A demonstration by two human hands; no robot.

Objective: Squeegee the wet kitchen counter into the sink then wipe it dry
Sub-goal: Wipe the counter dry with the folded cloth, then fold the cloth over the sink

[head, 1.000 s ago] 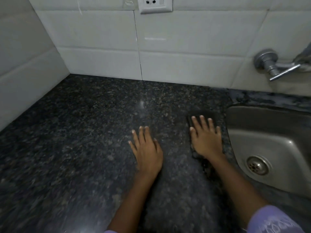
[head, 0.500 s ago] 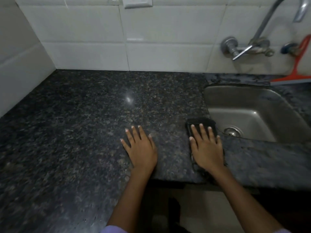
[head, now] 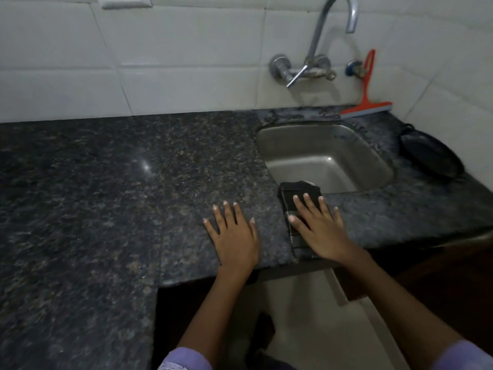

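My right hand presses flat, fingers straight, on a dark folded cloth that lies on the black granite counter. The cloth's far end reaches the near left corner of the steel sink. My left hand rests flat on the counter just left of the cloth, holding nothing. The red squeegee leans against the tiled wall behind the sink, right of the tap.
A chrome wall tap arches over the sink. A black pan lies on the counter right of the sink. White tiled wall runs along the back. The counter's front edge steps back near my arms.
The view has swung right and back, bringing the sink, tap, squeegee and pan into sight. My right hand with the cloth now lies at the sink's near corner; the left hand stays flat.
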